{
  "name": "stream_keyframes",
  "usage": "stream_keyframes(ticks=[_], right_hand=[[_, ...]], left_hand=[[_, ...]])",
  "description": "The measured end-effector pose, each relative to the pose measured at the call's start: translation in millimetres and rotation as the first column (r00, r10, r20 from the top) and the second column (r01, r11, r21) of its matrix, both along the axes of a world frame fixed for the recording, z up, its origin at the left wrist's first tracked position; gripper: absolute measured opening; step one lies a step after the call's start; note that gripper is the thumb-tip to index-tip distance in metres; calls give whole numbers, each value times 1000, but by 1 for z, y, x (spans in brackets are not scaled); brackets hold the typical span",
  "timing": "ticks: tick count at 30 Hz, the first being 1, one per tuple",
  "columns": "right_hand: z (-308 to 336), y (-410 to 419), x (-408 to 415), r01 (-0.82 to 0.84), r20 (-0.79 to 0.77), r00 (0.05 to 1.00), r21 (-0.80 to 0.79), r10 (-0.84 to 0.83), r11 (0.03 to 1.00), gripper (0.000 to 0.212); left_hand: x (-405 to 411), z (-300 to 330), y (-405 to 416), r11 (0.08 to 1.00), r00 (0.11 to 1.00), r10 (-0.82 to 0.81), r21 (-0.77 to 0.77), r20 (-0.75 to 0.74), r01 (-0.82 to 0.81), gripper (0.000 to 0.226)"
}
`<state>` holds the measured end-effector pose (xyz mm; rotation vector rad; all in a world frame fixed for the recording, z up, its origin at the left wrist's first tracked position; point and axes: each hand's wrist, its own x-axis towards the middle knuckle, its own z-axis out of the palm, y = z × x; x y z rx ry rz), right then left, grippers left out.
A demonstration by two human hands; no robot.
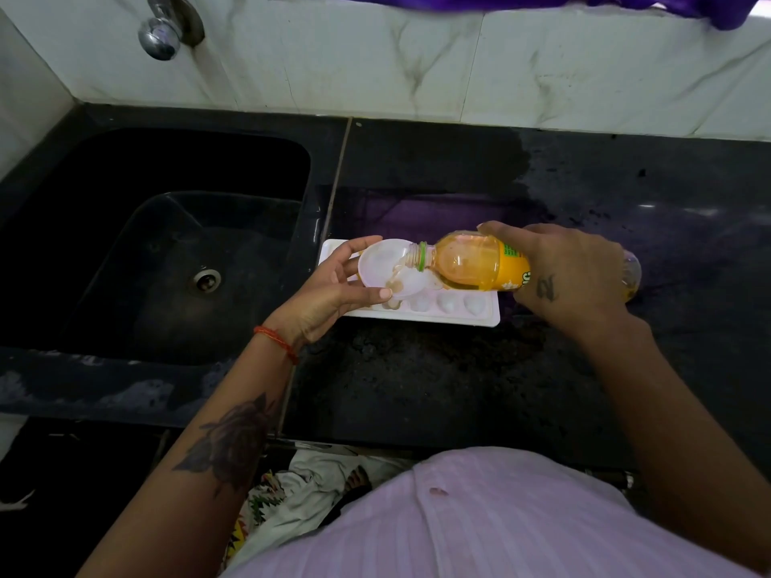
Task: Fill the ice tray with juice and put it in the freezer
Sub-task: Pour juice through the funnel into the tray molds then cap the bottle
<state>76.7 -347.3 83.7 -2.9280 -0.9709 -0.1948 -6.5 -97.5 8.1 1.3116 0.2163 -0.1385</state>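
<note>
The left hand (333,285) is pinching a small white bowl (386,269) between thumb and fingers, while the right hand (571,277), fingers curled around it, is tipping the juice bottle (471,264) leftward. Juice is running into the bowl above the white ice tray (459,308), which is lying on the dark counter (417,390) right of the sink (167,244).

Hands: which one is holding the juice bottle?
The right hand grips the tilted juice bottle. The left hand holds a small white bowl instead.

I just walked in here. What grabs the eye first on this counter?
The yellow juice bottle, tipped sideways in the right hand, pours into a small white bowl held by the left hand. Beneath them a white ice tray lies on the black counter, beside a dark sink.
</note>
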Motion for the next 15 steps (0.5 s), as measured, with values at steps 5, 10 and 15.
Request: stream_keyframes(ticks=[5, 10, 15], right_hand=[[1, 1, -1, 4, -9, 1000, 3, -4, 1000, 68], [0, 1, -3, 22, -18, 1000, 39, -21, 999, 70], [2, -3, -2, 34, -65, 998, 111, -27, 993, 72]], left_hand=[[0, 0, 1, 1000, 1000, -3, 0, 3, 3, 73], [1, 0, 4, 1000, 1000, -9, 2, 7, 9, 72], [4, 5, 2, 1000, 1000, -17, -6, 25, 17, 73]])
